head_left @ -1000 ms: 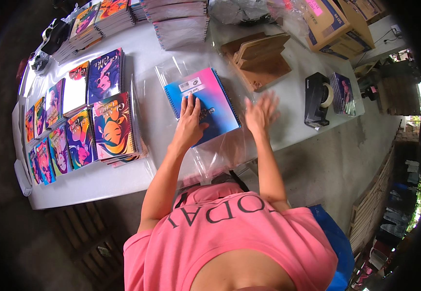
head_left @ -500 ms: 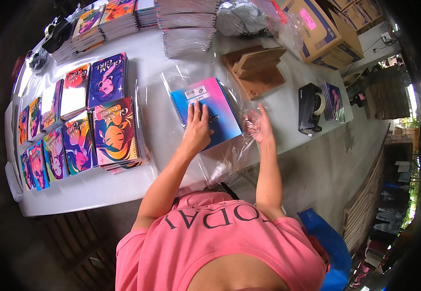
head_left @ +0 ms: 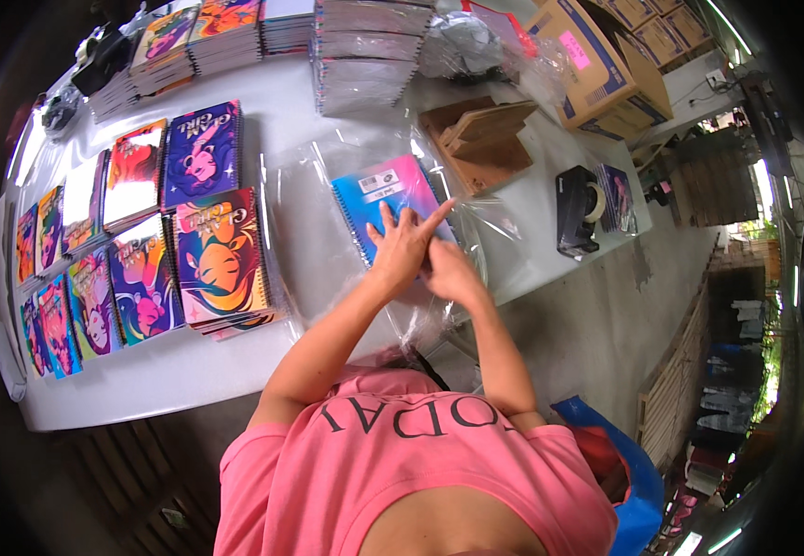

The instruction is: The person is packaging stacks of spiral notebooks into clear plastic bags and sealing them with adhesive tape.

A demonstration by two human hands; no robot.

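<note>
A spiral notebook with a blue-and-pink cover and a white label (head_left: pixel 411 170) lies on a sheet of clear plastic film (head_left: pixel 304 199) before me. My left hand (head_left: pixel 402 243) rests on the notebook with its fingers spread, the index finger and thumb apart. At the notebook's near right corner, my right hand (head_left: pixel 455 271) is closed, its fingertips partly hidden behind the left hand. Film bunches around this right hand and seems to be pinched in it. More film trails past the table's near edge.
Illustrated spiral notebooks (head_left: pixel 216 255) stand in piles on the left. Taller notebook stacks (head_left: pixel 365 56) are at the back. To the right are a brown wooden stand (head_left: pixel 481 144), a black tape dispenser (head_left: pixel 573 211) and small notebooks (head_left: pixel 617 199). A cardboard box (head_left: pixel 606 83) sits at the far right.
My right hand has moved left from the open film beside the notebook to its near right corner, and its fingers have closed. My left hand has shifted slightly right, its fingers spreading wider.
</note>
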